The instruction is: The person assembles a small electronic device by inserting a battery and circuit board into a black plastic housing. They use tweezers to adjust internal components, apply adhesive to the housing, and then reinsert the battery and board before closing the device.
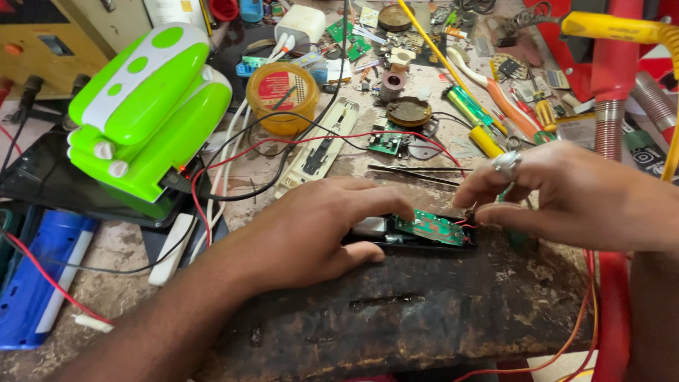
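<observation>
A small black device casing with a green circuit board (430, 228) inside lies on the dark, scorched patch of the workbench (424, 311). My left hand (322, 230) rests on its left end, fingers curled over it and holding it down. My right hand (559, 191), wearing a silver ring, pinches the thin red wires at the board's right end between thumb and fingertips.
A green and white device (145, 106) sits at left with red and black wires trailing across the bench. A yellow tub (281, 95), a white casing half (318, 145), small circuit boards, screwdrivers (488, 113) and loose parts crowd the back. A blue object (42, 283) lies at lower left.
</observation>
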